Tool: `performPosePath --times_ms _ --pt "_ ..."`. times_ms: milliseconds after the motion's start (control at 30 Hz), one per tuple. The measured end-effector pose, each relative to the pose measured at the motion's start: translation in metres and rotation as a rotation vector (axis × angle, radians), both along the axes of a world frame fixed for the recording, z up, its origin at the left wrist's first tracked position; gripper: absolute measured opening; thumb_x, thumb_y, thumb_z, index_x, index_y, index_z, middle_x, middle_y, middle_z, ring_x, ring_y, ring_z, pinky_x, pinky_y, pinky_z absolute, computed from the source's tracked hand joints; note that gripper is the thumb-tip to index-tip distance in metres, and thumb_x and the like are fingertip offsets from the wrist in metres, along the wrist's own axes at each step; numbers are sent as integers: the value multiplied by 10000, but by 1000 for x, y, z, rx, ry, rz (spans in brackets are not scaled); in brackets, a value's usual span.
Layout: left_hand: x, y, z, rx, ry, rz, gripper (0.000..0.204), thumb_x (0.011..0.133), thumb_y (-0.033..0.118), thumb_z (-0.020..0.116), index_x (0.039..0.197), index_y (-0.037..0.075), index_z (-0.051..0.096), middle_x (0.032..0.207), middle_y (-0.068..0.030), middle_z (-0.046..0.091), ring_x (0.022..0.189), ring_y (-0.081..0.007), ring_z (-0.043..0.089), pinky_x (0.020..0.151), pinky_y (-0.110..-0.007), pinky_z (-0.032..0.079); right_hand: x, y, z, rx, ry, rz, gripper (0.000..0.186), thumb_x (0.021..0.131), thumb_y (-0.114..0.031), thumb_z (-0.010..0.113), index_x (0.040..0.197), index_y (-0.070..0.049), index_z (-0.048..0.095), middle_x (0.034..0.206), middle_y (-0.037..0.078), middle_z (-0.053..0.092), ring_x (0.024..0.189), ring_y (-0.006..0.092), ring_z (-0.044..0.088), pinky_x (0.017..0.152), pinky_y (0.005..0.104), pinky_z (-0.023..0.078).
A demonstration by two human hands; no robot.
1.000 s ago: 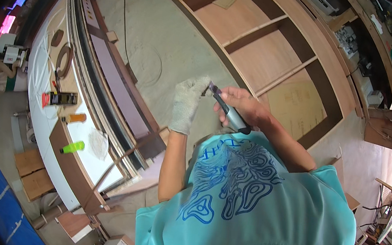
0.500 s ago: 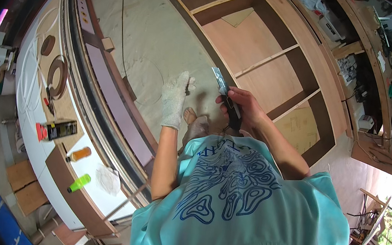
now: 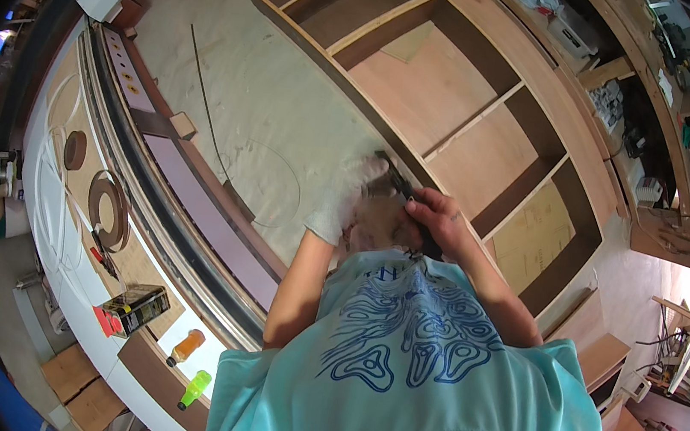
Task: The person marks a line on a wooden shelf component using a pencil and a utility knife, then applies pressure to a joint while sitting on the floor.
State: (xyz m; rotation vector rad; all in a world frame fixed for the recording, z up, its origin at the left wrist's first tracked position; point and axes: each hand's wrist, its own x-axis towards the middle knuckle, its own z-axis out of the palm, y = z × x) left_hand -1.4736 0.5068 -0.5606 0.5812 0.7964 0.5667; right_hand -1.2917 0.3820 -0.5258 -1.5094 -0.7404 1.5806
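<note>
From the head view, I see the long side of a big wooden cabinet frame (image 3: pixel 430 80) running slantwise from upper left down toward the right, its compartments facing up. On the other side stands a long white bench (image 3: pixel 58 240), with a lilac board (image 3: pixel 206 220) along its inner edge. Between the two lies a broad lane of grey floor (image 3: pixel 265 94), with a thin dark strip (image 3: pixel 199 81) lying along it. The hands work at the cabinet's side of that lane, so there is far more room to their left than to their right.

The dark-handled knife (image 3: pixel 397 179) is in front of the person's turquoise shirt (image 3: pixel 416 336), just beside the cabinet's near edge in this view; whether it touches the wood I can't tell. Its long axis slants, the front end pointing up and to the left, away from the body, the butt down toward the belly.

The right hand (image 3: pixel 438 218) is gripping the handle, thumb and fingers wrapped about it, its forearm coming in from the lower right. The left hand (image 3: pixel 349 186), in a pale glove, reaches up close to the knife's front end; it is blurred, and I can't tell how its fingers are set.
</note>
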Motion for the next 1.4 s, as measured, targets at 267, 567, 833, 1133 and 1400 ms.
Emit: performPosePath --times_ms 267,567,833,1133,1400 --pt "58 -22 -25 179 411 73 189 955 207 728 990 23 746 849 -51 730 789 -148 683 739 -311 543 77 13 -38 174 -204 283 376 995 -215 709 1289 -11 596 1010 100 708 755 179 668 652 329 539" --pt "110 9 -127 451 586 292 303 963 196 701 1159 -34 708 1202 -163 701 1081 -256 685 897 -328 535 144 85 -128 593 -945 653 540 888 -129 735 1389 -33 557 1064 177 678 991 386 694 803 447 581" --pt "94 109 -253 1340 1151 -314 314 932 230 698 1222 111 691 1121 -81 725 960 -284 699 876 -432 555 169 230 -273 549 -819 1030 551 836 -122 682 1370 -82 556 1226 170 639 1149 369 640 979 479 523" --pt "83 361 -490 1264 1466 -51 179 978 283 664 1049 125 708 900 -92 715 750 -299 689 673 -457 560 133 535 -503 451 -922 971 350 910 -142 585 1254 -106 639 1195 151 656 1106 347 657 960 458 535" --pt "75 517 -539 980 1353 -78 275 998 197 635 1205 35 718 1114 -192 746 1039 -381 712 938 -461 565 117 681 -574 880 -1092 929 448 845 -3 627 1263 -161 657 1114 103 648 1114 311 653 922 432 531"
